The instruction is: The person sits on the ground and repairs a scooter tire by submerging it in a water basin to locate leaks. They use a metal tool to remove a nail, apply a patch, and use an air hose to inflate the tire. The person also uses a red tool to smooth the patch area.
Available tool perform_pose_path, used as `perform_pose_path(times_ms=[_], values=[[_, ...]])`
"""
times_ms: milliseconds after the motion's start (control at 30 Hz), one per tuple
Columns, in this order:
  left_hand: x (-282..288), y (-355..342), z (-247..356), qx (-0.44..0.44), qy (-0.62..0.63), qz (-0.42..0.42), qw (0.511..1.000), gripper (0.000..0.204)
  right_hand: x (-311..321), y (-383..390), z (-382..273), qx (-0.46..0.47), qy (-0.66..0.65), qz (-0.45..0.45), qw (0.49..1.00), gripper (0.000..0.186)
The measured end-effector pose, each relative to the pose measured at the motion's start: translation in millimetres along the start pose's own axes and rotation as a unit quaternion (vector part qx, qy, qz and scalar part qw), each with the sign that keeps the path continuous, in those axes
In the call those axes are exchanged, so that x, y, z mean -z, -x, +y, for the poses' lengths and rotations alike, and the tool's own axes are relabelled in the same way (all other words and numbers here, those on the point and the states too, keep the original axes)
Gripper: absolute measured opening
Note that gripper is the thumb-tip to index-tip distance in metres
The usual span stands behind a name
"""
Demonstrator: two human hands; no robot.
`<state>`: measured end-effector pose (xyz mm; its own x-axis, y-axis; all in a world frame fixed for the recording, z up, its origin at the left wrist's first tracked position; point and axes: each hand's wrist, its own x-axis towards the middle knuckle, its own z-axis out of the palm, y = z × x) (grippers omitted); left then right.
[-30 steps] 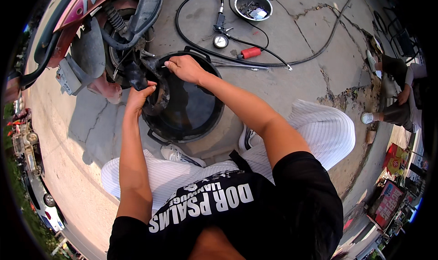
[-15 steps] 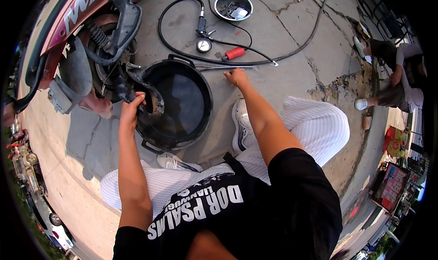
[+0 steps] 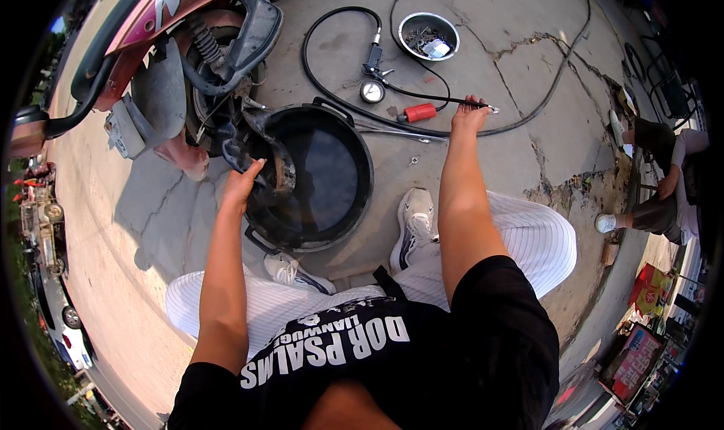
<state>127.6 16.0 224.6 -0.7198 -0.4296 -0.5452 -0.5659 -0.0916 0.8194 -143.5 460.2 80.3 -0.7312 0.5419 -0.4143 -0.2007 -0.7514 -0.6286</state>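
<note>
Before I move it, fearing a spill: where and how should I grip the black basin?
Probably the far handle and near handle, from opposite outer sides: both jut out from the black basin, which seems to hold liquid; keep it level.

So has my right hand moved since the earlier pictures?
Yes, your right hand moved rightward, from over the black basin to just right of the red cylinder.

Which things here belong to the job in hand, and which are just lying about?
Apparently part of the job:
black inner tube, gripped by the left hand
inflator hose, at the right hand
pressure gauge
black basin
red motorbike

Seemingly just lying about:
metal bowl of small parts
red cylinder
metal bars
</note>
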Motion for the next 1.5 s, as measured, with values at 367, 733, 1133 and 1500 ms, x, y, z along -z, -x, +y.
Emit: perform_pose_path(times_ms=[367, 733, 1133, 1500], values=[[-27.8, -12.8, 24.7, -0.073, 0.154, -0.041, 0.984, 0.031, -154.5, 228.3, 76.7, 0.284, 0.435, -0.623, 0.585, 0.028], [-19.1, -13.4, 35.6, -0.103, 0.127, 0.038, 0.986, 0.035, -119.9, 284.6, 105.4, 0.391, 0.441, -0.742, 0.32, 0.041], [-16.6, -9.9, 37.0, -0.093, 0.051, 0.064, 0.992, 0.036, -115.8, 282.9, 106.0, 0.375, 0.437, -0.752, 0.32, 0.052], [-21.8, -10.5, 33.0, -0.064, -0.002, 0.073, 0.995, 0.036, -113.9, 282.6, 108.4, 0.37, 0.427, -0.77, 0.296, 0.038]])
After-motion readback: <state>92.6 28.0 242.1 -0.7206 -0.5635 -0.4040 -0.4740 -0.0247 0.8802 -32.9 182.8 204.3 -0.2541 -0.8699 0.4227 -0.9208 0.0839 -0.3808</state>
